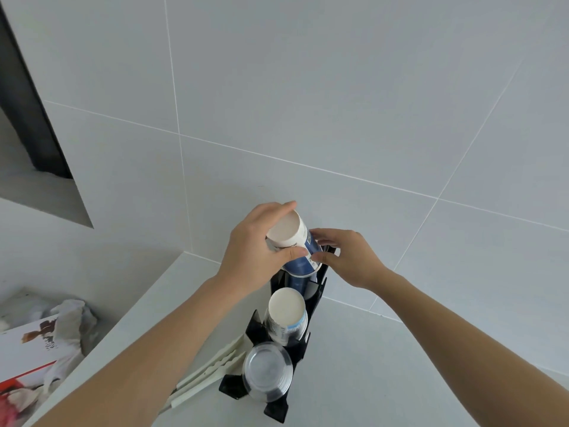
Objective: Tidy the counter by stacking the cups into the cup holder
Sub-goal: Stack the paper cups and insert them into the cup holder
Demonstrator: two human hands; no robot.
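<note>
Cup [292, 238], blue and white, upside down and tilted over the far slot of the black holder [311, 303] on the bench [385, 365]. Left hand [255, 251] wraps its base end; right hand [348, 257] pinches its rim side with thumb and fingers. Middle slot: white cup stack [286, 315]. Near slot: clear cups [268, 371]. Crumpled bags [61, 328] at left.

Both forearms are bare to the frame edge; the left hand [252, 248] and right hand [351, 257] wear nothing.
</note>
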